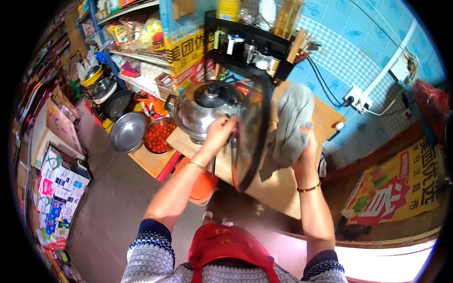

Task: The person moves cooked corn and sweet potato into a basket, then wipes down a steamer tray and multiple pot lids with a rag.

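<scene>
My left hand [221,133] is closed on the knob side of a glass lid [248,155], a see-through pane with a dark rim. The lid stands on edge, tilted nearly upright above the wooden table [281,188]. A grey cloth [293,120] is bunched in my right hand [306,152], to the right of the lid and apart from it. Just beyond my left hand stands a shiny steel pot [188,115], covered by its own lid with a black knob [213,89]. The lid's knob is mostly hidden by my fingers.
A black rack [250,37] with jars and bottles stands behind the pot. To the left are a bowl of red fruit or tomatoes [160,136] and a grey metal basin [128,132]. An orange stool [198,188] sits below the table. Wall sockets [357,98] are at right.
</scene>
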Demonstrator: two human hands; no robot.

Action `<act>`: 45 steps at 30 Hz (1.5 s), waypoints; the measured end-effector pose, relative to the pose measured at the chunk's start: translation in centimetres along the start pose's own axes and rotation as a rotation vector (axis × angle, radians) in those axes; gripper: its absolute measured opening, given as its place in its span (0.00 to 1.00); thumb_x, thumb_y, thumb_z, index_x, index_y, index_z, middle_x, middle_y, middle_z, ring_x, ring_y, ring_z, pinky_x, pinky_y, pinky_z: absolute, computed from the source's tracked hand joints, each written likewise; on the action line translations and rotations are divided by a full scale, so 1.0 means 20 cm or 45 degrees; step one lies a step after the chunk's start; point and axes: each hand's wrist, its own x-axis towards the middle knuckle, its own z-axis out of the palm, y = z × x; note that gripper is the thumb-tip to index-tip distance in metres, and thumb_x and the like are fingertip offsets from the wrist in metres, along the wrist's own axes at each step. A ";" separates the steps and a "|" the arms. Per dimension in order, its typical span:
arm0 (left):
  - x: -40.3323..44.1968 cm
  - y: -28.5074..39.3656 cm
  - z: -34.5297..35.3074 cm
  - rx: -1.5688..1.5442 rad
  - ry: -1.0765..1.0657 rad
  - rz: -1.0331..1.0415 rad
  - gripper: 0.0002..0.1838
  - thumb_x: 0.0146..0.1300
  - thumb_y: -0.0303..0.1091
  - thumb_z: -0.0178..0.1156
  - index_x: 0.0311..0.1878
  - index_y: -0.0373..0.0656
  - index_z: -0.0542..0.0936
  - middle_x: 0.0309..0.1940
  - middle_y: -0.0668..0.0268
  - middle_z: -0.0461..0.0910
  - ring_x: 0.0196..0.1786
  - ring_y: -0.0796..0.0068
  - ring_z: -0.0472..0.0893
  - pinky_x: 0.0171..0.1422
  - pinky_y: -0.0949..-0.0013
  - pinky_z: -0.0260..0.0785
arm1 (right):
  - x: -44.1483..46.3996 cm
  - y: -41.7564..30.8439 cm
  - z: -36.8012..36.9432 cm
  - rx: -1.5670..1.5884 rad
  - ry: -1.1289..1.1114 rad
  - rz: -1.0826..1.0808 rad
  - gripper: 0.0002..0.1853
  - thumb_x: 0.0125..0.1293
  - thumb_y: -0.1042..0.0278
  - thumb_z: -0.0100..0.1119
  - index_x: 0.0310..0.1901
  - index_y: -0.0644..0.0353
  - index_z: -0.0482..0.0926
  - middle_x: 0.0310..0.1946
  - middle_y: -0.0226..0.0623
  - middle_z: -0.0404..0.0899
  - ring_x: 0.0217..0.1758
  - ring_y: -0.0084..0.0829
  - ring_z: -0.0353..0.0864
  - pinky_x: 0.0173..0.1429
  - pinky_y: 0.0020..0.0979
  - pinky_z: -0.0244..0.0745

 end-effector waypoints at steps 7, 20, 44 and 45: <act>-0.14 -0.23 0.54 0.626 -0.321 0.096 0.27 0.58 0.56 0.57 0.36 0.34 0.76 0.30 0.46 0.79 0.37 0.47 0.80 0.42 0.54 0.69 | -0.23 -0.04 -0.38 -0.208 0.695 -0.112 0.18 0.67 0.63 0.53 0.56 0.60 0.72 0.44 0.35 0.79 0.44 0.30 0.79 0.46 0.31 0.76; -0.20 -1.11 1.05 1.120 -0.855 0.156 0.27 0.56 0.50 0.62 0.46 0.33 0.74 0.42 0.47 0.78 0.45 0.50 0.79 0.48 0.55 0.72 | -0.89 0.51 -1.54 -1.916 1.158 -0.018 0.17 0.57 0.78 0.57 0.49 0.68 0.74 0.46 0.49 0.75 0.51 0.46 0.73 0.56 0.37 0.68; -0.24 -0.72 -0.93 0.409 0.671 0.037 0.23 0.66 0.43 0.54 0.55 0.33 0.72 0.42 0.54 0.80 0.46 0.64 0.79 0.52 0.66 0.70 | 0.37 1.33 0.21 0.693 0.125 0.679 0.20 0.60 0.65 0.53 0.55 0.57 0.72 0.51 0.37 0.77 0.53 0.39 0.76 0.60 0.43 0.70; -0.26 -0.69 -1.14 0.250 0.712 0.037 0.24 0.65 0.44 0.54 0.55 0.32 0.72 0.42 0.54 0.80 0.46 0.65 0.80 0.52 0.67 0.70 | 0.43 1.45 0.36 0.709 0.083 0.762 0.18 0.60 0.66 0.53 0.53 0.57 0.73 0.49 0.36 0.78 0.52 0.39 0.77 0.59 0.42 0.70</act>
